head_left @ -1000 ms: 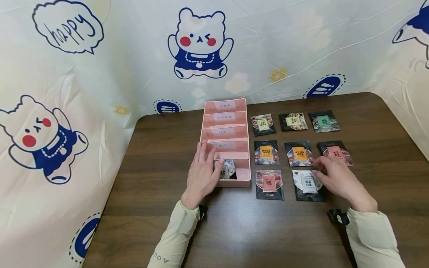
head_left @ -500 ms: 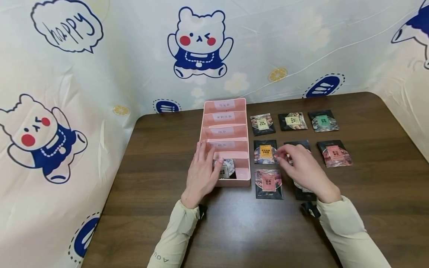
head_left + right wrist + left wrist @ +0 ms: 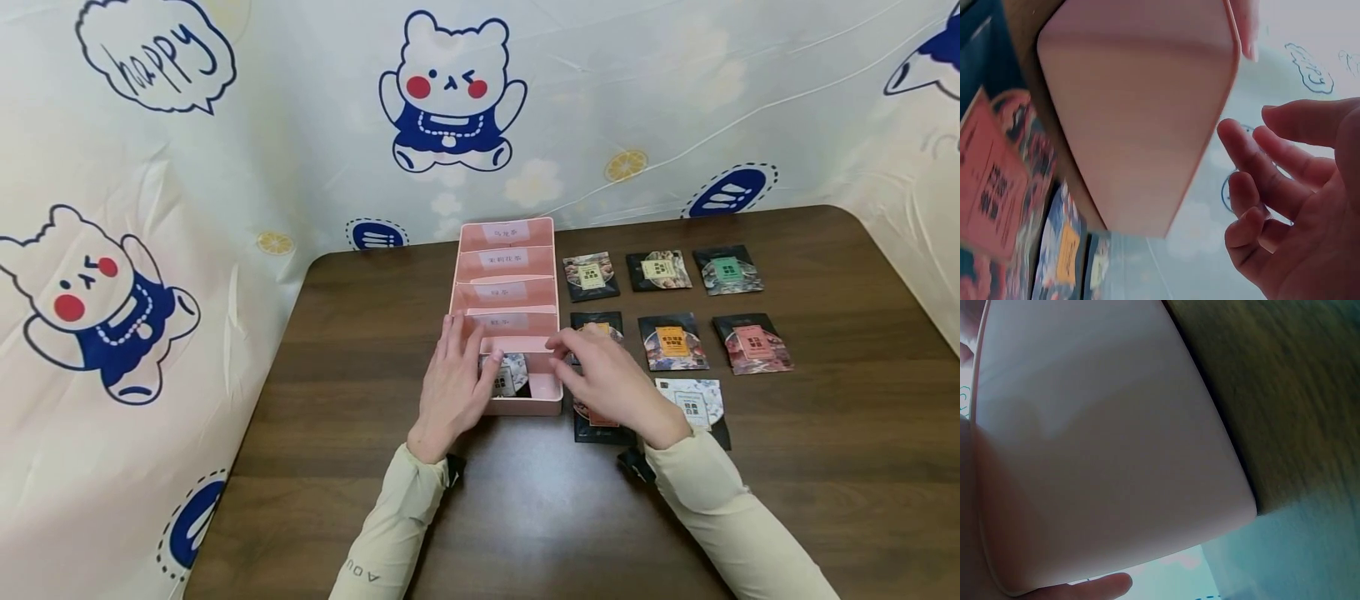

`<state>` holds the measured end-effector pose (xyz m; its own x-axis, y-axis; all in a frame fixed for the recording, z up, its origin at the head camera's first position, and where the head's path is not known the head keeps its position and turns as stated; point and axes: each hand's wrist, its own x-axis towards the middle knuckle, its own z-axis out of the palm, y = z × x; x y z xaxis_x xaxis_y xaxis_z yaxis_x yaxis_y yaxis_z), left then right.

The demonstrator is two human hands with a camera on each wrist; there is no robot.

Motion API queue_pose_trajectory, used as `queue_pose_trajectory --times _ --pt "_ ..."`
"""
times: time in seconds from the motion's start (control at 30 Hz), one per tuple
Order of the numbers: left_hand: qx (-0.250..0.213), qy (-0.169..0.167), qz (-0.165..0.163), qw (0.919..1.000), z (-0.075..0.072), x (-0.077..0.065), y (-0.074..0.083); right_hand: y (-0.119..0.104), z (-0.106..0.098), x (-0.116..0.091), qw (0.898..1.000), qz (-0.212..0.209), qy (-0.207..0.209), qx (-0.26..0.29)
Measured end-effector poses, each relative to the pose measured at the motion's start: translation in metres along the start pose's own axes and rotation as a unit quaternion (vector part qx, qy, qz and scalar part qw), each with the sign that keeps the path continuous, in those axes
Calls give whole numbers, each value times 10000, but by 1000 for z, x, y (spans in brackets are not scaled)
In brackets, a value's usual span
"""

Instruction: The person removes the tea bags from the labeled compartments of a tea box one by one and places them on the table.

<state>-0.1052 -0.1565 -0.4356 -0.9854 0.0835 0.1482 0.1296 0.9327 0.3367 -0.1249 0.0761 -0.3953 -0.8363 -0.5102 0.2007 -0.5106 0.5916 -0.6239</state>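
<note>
A pink divided box (image 3: 525, 408) stands mid-table with several labelled compartments. A grey-white packet (image 3: 513, 375) leans in its nearest compartment. My left hand (image 3: 453, 387) rests along the box's left wall with fingers straight, the thumb touching that packet. My right hand (image 3: 596, 375) hovers at the box's right edge with loosely curled fingers and holds nothing. It covers part of an orange-label packet (image 3: 596, 321) and a red-label packet (image 3: 592, 429). The left wrist view shows only the box wall (image 3: 1104, 444). In the right wrist view, my empty right hand (image 3: 1260, 162) is beside the box (image 3: 1141, 112).
More dark packets lie in rows right of the box: yellow-label (image 3: 591, 276), pale (image 3: 658, 270), green (image 3: 726, 269), orange (image 3: 672, 342), pink (image 3: 752, 342), white (image 3: 693, 402). A cartoon-print cloth (image 3: 450, 108) walls the wooden table (image 3: 525, 517) behind and on both sides.
My right hand has travelled left from the white-label packet, across the packets, to the box's right edge. The left hand has stayed on the box.
</note>
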Motion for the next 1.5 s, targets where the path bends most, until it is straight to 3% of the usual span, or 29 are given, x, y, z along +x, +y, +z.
queue_pose_trajectory --times 0.2,0.53,0.77,1.5 --pt "30 -10 -21 10000 0 0 0 -7 12 8 9999 36 -147 44" --pt "13 15 -35 10000 0 2 2 -19 27 16 9985 -44 -16 -545" --pt "21 27 -33 10000 0 2 2 -23 33 16 9971 241 -160 -700" --pt "75 145 63 9998 1 0 1 -22 40 16 9981 389 -306 -374"
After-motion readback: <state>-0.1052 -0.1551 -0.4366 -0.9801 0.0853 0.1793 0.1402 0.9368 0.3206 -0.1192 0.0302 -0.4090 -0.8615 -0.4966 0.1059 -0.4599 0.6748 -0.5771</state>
